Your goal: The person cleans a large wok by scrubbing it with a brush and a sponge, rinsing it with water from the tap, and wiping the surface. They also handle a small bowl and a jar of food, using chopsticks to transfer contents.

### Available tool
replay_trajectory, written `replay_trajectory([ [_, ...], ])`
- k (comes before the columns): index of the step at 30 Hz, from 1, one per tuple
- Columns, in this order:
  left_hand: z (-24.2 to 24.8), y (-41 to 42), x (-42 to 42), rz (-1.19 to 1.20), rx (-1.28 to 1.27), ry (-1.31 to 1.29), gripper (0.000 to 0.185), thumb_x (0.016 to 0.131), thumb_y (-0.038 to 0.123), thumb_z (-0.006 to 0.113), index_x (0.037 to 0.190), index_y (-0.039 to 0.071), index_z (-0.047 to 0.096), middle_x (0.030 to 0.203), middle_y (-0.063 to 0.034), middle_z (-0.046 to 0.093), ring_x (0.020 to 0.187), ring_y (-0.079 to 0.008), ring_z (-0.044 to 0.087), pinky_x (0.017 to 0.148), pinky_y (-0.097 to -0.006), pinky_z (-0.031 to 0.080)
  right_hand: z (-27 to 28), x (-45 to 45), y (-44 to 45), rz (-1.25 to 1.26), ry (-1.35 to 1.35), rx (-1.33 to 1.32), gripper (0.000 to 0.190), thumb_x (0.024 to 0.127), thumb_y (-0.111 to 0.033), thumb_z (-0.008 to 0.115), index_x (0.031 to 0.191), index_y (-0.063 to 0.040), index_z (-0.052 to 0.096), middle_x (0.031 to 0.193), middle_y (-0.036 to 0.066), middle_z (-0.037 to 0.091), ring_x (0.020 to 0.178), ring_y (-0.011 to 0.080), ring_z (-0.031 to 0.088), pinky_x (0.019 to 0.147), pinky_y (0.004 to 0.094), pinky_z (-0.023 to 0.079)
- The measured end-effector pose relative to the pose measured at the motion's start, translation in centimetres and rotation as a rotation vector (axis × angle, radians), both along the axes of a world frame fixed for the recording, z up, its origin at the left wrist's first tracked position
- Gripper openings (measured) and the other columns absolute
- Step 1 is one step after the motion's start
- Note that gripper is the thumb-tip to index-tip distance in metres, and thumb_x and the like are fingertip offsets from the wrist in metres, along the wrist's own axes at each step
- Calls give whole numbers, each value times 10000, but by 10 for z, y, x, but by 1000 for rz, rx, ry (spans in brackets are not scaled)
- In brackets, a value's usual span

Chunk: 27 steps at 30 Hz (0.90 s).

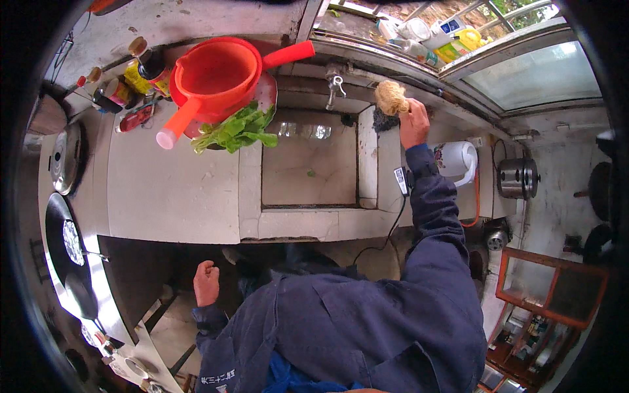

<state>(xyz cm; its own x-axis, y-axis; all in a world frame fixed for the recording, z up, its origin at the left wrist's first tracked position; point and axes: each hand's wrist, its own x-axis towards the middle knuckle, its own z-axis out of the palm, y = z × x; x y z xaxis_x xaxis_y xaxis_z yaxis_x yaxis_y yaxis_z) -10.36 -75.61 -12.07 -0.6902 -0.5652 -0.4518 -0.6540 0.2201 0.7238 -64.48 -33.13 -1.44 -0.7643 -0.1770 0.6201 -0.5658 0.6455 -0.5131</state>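
Observation:
My right hand (414, 124) reaches to the sink's right-hand ledge and grips a tan, fibrous scrubber (391, 97) that looks like dried loofah. Just below the scrubber lies a dark scouring pad (385, 121) on the ledge. My left hand (206, 283) hangs low in front of the counter with curled fingers, and nothing shows in it. Between the two hands is a tiled sink (309, 209) with a little green scrap on its floor. A metal tap (334, 86) juts out from the wall above it.
Two nested red plastic water scoops (216, 73) and leafy greens (241, 130) stand left of the sink. Bottles (151, 69) line the back wall. A white kettle (452, 157) stands beside my right forearm, near a steel pot (517, 178). At far left is a wok (69, 245).

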Motion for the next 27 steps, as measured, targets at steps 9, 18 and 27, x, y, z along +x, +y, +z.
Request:
replay_trajectory([
  [9,3,13,-8,-10,56,-54,252,887,132,662,1104,6,641,921,-109,686,822,-188,649,766,-313,523,-5,71,0,-69,-277,880,179,734,-194,674,814,-35,652,934,145,663,886,351,668,748,466,559],
  [18,9,21,-14,-21,42,-100,267,879,107,641,1119,-8,629,932,-101,677,804,-156,632,729,-297,513,-45,-28,-17,-53,-419,881,478,809,-513,656,913,-51,729,1052,182,673,958,401,666,840,475,547],
  [27,12,24,1,-45,-32,-8,281,886,188,628,1092,-2,649,1056,-181,665,1000,-345,642,863,-398,509,1,23,-15,295,-592,536,274,906,-305,659,879,-33,647,847,171,604,798,330,607,712,413,493],
])
